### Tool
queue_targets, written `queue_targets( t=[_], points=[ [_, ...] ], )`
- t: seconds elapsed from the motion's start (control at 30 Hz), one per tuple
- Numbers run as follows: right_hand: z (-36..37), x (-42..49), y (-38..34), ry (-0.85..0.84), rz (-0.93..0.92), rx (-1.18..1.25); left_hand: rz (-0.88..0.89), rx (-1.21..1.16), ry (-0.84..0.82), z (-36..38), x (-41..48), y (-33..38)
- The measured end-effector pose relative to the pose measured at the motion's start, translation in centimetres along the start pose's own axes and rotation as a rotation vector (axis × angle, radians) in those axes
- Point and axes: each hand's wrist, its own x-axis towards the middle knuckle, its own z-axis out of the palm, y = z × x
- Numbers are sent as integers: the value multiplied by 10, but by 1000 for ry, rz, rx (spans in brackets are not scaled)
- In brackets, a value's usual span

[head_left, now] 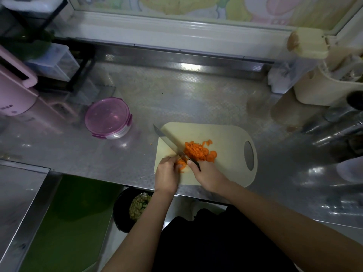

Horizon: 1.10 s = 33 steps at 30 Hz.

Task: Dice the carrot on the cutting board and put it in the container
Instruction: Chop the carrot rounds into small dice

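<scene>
A cream cutting board (225,138) lies on the steel counter. On it sits a heap of diced and sliced orange carrot (197,151). My right hand (208,175) grips the black handle of a knife (169,141), whose blade angles up and left across the board's left edge. My left hand (167,174) holds a small bunch of carrot pieces (181,163) against the blade with curled fingers. A round container with a pink lid (108,117), closed, stands on the counter to the left of the board.
A pink appliance (13,89) and clear drawer boxes (57,61) stand at the far left. A cream utensil holder (324,85) and steel items sit at the right. Below the counter edge is a black bin (125,209) with scraps.
</scene>
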Motion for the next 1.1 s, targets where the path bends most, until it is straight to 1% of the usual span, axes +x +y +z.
queue_targets(
  t=[0.13,0.23,0.4,0.6,0.8,1.1],
  points=[
    [-1,-5,6,39,-5,33,-49,-74,-1,-3,-1,2],
    [-3,-12,7,42,-40,84,-46,-77,-13,-5,-1,3],
    [-1,-19,7,40,-98,142,-80,-125,65,-5,-7,6],
    [3,-20,9,47,-92,161,-76,-37,66,-3,-7,3],
    [2,-22,7,24,-58,106,-68,17,48,-4,-4,2],
    [6,-15,-1,-4,8,41,-78,-11,38,-5,-2,2]
  ],
)
